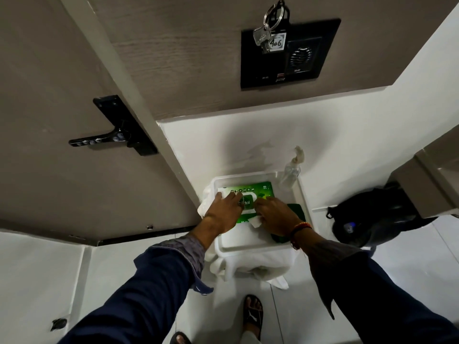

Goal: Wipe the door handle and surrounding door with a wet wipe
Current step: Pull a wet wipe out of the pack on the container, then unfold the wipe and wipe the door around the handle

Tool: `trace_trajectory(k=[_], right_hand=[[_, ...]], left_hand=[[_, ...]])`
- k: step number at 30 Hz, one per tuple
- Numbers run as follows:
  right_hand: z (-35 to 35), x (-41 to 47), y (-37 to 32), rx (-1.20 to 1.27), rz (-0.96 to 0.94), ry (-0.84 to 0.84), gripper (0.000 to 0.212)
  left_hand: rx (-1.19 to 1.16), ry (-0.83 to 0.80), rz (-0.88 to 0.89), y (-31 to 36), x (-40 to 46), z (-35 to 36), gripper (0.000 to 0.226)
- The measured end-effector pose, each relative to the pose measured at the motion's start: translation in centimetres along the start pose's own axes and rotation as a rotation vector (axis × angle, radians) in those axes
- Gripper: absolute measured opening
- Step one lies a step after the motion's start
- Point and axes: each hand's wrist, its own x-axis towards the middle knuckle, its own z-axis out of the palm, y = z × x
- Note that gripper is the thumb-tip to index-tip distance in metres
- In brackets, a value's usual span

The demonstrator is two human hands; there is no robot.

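The right hand (275, 214) pinches a white wet wipe (256, 221) at the green plastic wipe pack (258, 192), which the flat, spread left hand (223, 211) steadies inside a white plastic tray (248, 244). The black lever door handle (99, 140) sits up left on the grey-brown door (49, 95).

The single head camera looked steeply down from near the door (62, 189), facing the wall and floor (409, 256) below.

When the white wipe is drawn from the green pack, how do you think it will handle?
The wipe is probably limp: it already folds over beside the right hand. Likely very light and damp, so it may cling. The soft pack could lift with it, which may be why the left hand presses down.
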Motion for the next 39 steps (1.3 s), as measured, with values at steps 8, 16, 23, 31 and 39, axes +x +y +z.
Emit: trace_trajectory(k=[8, 16, 23, 31, 39], right_hand=[[-3.9, 2.0, -2.1, 0.636, 0.389, 0.253, 0.009], [-10.6, 5.4, -11.0, 1.137, 0.301, 0.385, 0.004], [-14.5, 7.4, -18.8, 1.156, 0.177, 0.442, 0.013], [-16.0, 8.3, -25.4, 1.155, 0.110, 0.474, 0.021], [-17.5, 8.5, -28.3, 1.224, 0.121, 0.333, 0.025]], left_hand=[[-1.165, 0.258, -0.482, -3.7, -3.3, -4.4, 0.023], [-1.648, 0.460, -0.519, -8.3, -10.4, -10.3, 0.023], [-1.637, 0.705, -0.459, -12.9, -16.3, -12.4, 0.023], [-1.562, 0.709, -0.525, -16.2, -21.2, -12.2, 0.012], [-1.478, 0.675, -0.510, -18.8, -23.4, -11.7, 0.012]])
